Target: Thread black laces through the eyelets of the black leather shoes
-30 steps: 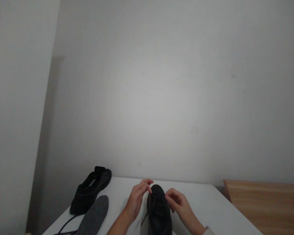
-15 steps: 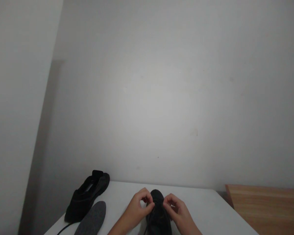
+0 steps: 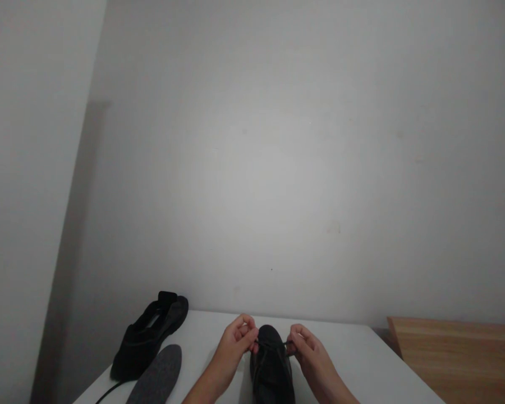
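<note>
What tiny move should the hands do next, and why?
Perhaps pull the lace gently outward both ways to even it. The left hand and right hand each seem to pinch it, on opposite sides of the black shoe between them, near its far end.

Black shoe [image 3: 273, 375] is sitting upright at six o'clock, toe is pointing to twelve, rear is running out of view, dark lace [image 3: 286, 343] is stretching near the toe toward nine and three.
</note>
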Motion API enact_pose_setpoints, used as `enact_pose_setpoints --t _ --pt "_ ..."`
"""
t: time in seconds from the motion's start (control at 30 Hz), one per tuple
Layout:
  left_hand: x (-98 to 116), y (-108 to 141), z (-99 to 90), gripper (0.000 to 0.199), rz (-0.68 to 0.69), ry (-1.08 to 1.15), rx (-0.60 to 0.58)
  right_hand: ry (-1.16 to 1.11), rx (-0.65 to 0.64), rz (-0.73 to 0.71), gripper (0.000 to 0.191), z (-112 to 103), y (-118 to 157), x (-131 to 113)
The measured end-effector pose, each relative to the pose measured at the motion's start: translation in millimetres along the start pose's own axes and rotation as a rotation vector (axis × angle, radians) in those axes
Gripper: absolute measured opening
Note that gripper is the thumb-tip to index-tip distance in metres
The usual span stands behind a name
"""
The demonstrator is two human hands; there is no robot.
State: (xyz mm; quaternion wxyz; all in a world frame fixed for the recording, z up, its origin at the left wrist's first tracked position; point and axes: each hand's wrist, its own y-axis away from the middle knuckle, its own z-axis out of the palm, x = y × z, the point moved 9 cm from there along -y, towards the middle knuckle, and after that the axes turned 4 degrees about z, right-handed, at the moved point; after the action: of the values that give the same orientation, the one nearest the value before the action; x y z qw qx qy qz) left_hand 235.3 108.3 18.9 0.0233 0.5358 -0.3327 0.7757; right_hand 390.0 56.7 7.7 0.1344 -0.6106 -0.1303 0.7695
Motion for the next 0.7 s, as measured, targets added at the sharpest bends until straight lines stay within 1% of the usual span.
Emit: enact_pose_setpoints --t 0.13,0.23,0.33,0.4,0.5,0.57,0.7 --pt "0 4 -3.2 0.036 -0.076 0.147 0.016 -0.24 -0.007 0.051 0.036 1 2 -3" --pt "1 6 -4.5 0.031 -0.122 0.176 -0.039 -0.281 -0.015 0.077 0.036 -1 3 -4" --pt "-4 5 -8.5 0.038 -0.113 0.072 -0.086 -0.151 -0.035 0.08 0.042 -6 0 3" --pt "-11 2 -11.6 0.045 -0.098 -0.034 -0.097 -0.005 -0.053 0.108 0.045 -8 -4 16" --pt "-23 -1 -11.5 0.047 -0.101 -0.162 -0.128 0.166 -0.082 0.138 0.049 -10 -10 36" --pt "-26 -1 -9.9 0.046 -0.098 -0.202 -0.141 0.192 -0.07 0.122 0.052 -12 -13 42" --pt "-24 0 -8.9 0.039 -0.068 -0.264 -0.128 0.225 -0.058 0.09 0.05 -14 -15 44"
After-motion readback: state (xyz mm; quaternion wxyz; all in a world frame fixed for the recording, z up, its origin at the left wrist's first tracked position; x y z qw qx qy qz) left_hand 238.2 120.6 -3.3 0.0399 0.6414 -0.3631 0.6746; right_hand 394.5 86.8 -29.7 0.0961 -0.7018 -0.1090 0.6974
